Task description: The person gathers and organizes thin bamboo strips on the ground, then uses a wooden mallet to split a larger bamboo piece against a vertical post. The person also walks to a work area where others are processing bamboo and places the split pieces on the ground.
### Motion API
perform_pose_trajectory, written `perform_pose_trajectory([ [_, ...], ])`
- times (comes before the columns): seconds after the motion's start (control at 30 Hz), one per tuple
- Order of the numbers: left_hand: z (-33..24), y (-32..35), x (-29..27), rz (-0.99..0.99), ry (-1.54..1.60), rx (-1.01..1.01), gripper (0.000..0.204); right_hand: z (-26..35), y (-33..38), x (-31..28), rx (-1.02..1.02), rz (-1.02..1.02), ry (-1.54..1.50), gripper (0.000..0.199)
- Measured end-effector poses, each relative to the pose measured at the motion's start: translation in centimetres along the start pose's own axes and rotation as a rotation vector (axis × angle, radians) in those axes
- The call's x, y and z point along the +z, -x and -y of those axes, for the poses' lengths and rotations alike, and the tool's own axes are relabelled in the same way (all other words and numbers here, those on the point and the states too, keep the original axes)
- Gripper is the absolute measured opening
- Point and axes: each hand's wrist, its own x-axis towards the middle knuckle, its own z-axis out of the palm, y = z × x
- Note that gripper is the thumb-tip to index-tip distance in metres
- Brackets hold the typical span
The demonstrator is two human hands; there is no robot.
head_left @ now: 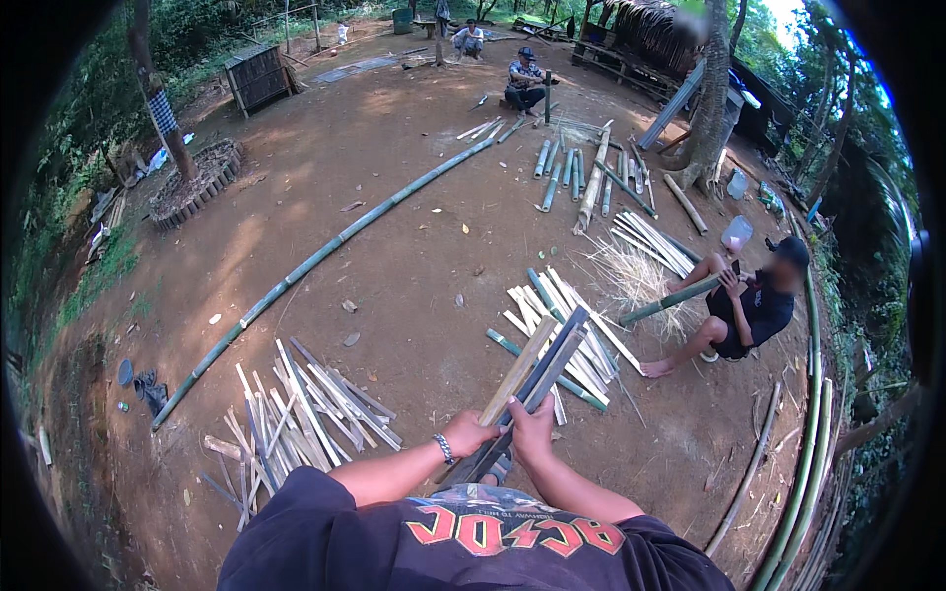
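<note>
Dark shirt (463,571), red lettering (483,534) | left fingers (487,430), right fingers (518,408): both wrapped around long slats (541,371)

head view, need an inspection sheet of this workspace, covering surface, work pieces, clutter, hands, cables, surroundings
Surface: brown dirt ground, scattered with dry leaves.
Work pieces: bundle of light and dark strips held up; left strip pile and right strip pile on the ground.
Clutter: pale shavings; long green pole lying across the ground.
Hands: left hand and right hand both closed on the bundle.
Cables: nothing seen.
Surroundings: seated co-worker at right holding a green pole; trees and thatched shelter behind.
</note>
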Motion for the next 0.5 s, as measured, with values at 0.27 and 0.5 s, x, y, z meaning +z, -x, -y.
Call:
perform_pose_trajectory([
  [0.27, -7.6, -10.1, -6.7, -0.263, 0.143, -0.09, 0.043, 4.0, -17.0, 5.5, 0.019, 0.177, -0.002, 0.034],
  [0.5, 0.5, -13.8, -20.9, -0.683, 0.557, -0.193, 0.039, 7.3, -32.2, 14.6, -0.115, 0.289, -0.001, 0.03],
])
